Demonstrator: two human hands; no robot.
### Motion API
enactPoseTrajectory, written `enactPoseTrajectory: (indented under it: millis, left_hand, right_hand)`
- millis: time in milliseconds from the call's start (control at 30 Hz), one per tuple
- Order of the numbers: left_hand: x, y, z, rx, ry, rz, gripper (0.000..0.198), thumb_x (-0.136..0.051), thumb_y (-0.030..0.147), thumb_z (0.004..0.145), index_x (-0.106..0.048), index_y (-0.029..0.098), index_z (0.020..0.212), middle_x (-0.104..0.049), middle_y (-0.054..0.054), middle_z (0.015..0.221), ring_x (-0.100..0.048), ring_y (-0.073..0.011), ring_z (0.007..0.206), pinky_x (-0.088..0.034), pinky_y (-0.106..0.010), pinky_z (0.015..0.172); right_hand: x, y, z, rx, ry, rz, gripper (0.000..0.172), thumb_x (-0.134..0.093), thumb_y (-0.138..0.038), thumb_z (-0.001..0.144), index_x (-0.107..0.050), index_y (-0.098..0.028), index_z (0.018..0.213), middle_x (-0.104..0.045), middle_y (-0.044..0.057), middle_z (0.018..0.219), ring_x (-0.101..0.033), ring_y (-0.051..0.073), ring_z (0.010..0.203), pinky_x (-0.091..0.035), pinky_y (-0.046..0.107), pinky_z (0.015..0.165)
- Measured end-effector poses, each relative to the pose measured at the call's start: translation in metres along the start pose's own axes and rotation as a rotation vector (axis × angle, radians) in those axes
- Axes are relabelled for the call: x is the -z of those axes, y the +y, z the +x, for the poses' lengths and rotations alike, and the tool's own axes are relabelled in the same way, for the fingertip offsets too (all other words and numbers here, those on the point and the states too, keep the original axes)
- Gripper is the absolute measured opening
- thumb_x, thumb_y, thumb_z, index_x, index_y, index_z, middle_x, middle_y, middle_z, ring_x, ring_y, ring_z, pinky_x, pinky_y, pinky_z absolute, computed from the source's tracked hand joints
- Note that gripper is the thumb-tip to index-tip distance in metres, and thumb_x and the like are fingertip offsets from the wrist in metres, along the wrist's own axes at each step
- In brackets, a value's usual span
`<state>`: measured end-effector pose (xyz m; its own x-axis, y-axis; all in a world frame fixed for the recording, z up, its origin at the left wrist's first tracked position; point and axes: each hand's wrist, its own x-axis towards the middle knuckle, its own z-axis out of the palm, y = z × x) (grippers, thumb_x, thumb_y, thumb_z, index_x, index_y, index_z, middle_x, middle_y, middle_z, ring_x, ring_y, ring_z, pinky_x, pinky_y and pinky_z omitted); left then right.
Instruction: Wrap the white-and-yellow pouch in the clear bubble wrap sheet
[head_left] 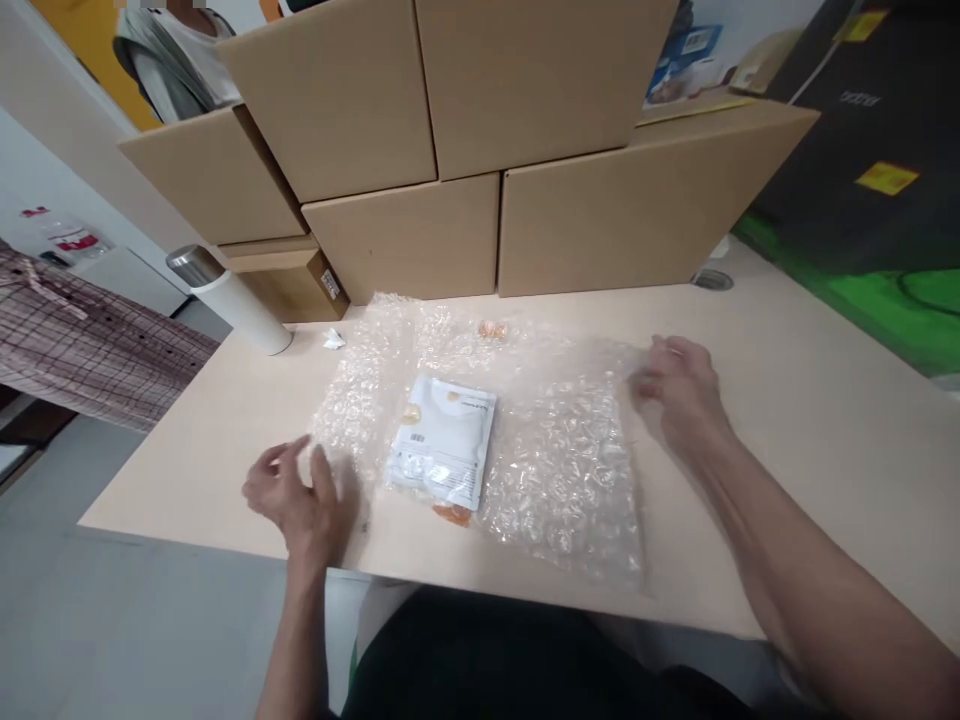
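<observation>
A sheet of clear bubble wrap (pixel 562 470) lies spread on the table. On it rests a flat white packet (pixel 442 440) with printed text, a barcode and yellowish pictures, slightly tilted to the view. My left hand (pixel 296 495) is just off the wrap's left edge, fingers bent and apart, with nothing visible in them. By the upper right edge of the wrap is my right hand (pixel 679 385). Its fingers are loosely curled and a little apart, partly blurred; whether they touch the wrap is unclear. Pieces of orange-brown tape (pixel 452 514) show at the wrap's edges.
Stacked cardboard boxes (pixel 405 240) line the back of the table (pixel 795 400). A white bottle with a metal cap (pixel 240 308) stands at the back left, near a crumpled white scrap (pixel 333 339). A person's clothed torso (pixel 172 60) shows beyond the boxes.
</observation>
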<state>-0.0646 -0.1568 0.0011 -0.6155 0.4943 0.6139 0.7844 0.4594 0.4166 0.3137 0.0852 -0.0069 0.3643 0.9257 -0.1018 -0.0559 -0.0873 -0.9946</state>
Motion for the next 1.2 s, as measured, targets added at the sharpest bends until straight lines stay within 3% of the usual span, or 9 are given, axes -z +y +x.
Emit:
enactPoseTrajectory:
  millis: [133, 200, 267, 367, 467, 600, 767, 1000, 1200]
  left_hand:
    - [-0.006, 0.036, -0.013, -0.111, -0.490, 0.007, 0.043, -0.046, 0.050, 0.096, -0.073, 0.019, 0.080, -0.063, -0.011, 0.091, -0.055, -0.0290, 0.094, -0.040, -0.050, 0.092]
    - [-0.011, 0.050, -0.018, -0.122, -0.575, 0.001, 0.042, -0.049, 0.053, 0.093, -0.070, 0.019, 0.079, -0.063, -0.010, 0.087, -0.055, -0.0282, 0.090, -0.041, -0.046, 0.088]
    - [-0.013, 0.058, -0.021, -0.116, -0.572, -0.049, 0.037, -0.052, 0.050, 0.092, -0.065, 0.019, 0.075, -0.061, -0.008, 0.083, -0.054, -0.0261, 0.085, -0.042, -0.042, 0.083]
    - [-0.011, 0.062, -0.023, -0.087, -0.588, -0.186, 0.033, -0.051, 0.042, 0.093, -0.056, 0.021, 0.068, -0.059, -0.004, 0.077, -0.055, -0.0232, 0.080, -0.042, -0.038, 0.077]
    - [-0.005, 0.059, -0.022, -0.020, -0.606, -0.288, 0.033, -0.053, 0.043, 0.093, -0.055, 0.021, 0.069, -0.059, -0.003, 0.077, -0.057, -0.0216, 0.079, -0.043, -0.035, 0.074]
    - [-0.008, 0.046, -0.007, 0.086, -0.556, -0.322, 0.033, -0.056, 0.047, 0.090, -0.057, 0.021, 0.070, -0.059, -0.002, 0.078, -0.056, -0.0188, 0.074, -0.043, -0.031, 0.068]
    - [-0.038, 0.037, 0.038, 0.135, -0.500, -0.294, 0.032, -0.056, 0.045, 0.086, -0.056, 0.019, 0.067, -0.060, -0.002, 0.079, -0.055, -0.0163, 0.071, -0.042, -0.029, 0.067]
    - [-0.096, 0.050, 0.087, 0.181, -0.568, -0.211, 0.025, -0.061, 0.032, 0.083, -0.059, 0.018, 0.062, -0.063, -0.006, 0.079, -0.059, -0.0198, 0.081, -0.041, -0.029, 0.074]
    - [-0.096, 0.046, 0.088, 0.223, -0.711, -0.201, 0.027, -0.066, 0.026, 0.079, -0.054, 0.020, 0.057, -0.056, -0.001, 0.061, -0.056, -0.0189, 0.072, -0.037, -0.029, 0.070]
  right_hand:
    - [0.002, -0.015, -0.015, -0.139, -0.187, -0.078, 0.064, -0.075, -0.048, 0.072, -0.044, -0.029, 0.125, -0.055, 0.001, 0.097, -0.057, 0.011, 0.058, -0.043, 0.020, 0.037]
    - [0.002, -0.020, -0.023, -0.165, -0.293, -0.068, 0.077, -0.083, -0.036, 0.061, -0.043, -0.030, 0.127, -0.057, 0.001, 0.097, -0.058, 0.011, 0.056, -0.044, 0.019, 0.037]
    - [0.001, -0.022, -0.027, -0.195, -0.343, 0.010, 0.082, -0.085, -0.020, 0.051, -0.049, -0.030, 0.123, -0.060, 0.002, 0.097, -0.056, 0.010, 0.055, -0.047, 0.020, 0.040]
    - [0.000, -0.022, -0.024, -0.190, -0.306, 0.088, 0.075, -0.082, -0.008, 0.042, -0.062, -0.027, 0.111, -0.061, 0.003, 0.097, -0.058, 0.011, 0.061, -0.047, 0.021, 0.047]
    - [0.003, -0.021, -0.010, -0.022, -0.172, 0.044, 0.058, -0.079, -0.006, 0.043, -0.066, -0.024, 0.097, -0.064, 0.004, 0.093, -0.059, 0.014, 0.071, -0.046, 0.024, 0.056]
    - [0.015, -0.019, 0.013, 0.164, 0.050, -0.148, 0.034, -0.075, -0.006, 0.054, -0.067, -0.021, 0.083, -0.063, 0.001, 0.081, -0.048, 0.011, 0.063, -0.043, 0.030, 0.068]
    - [0.023, -0.012, 0.027, 0.073, 0.133, -0.238, 0.027, -0.074, -0.007, 0.060, -0.068, -0.021, 0.083, -0.056, -0.003, 0.065, -0.046, 0.014, 0.056, -0.039, 0.035, 0.067]
    - [0.020, -0.009, 0.022, 0.039, 0.161, -0.203, 0.026, -0.081, -0.009, 0.055, -0.068, -0.024, 0.073, -0.056, -0.002, 0.057, -0.047, 0.017, 0.053, -0.038, 0.040, 0.066]
    - [0.026, -0.005, 0.025, 0.002, 0.156, -0.286, 0.023, -0.078, -0.014, 0.056, -0.064, -0.027, 0.068, -0.056, 0.000, 0.057, -0.048, 0.021, 0.054, -0.040, 0.046, 0.068]
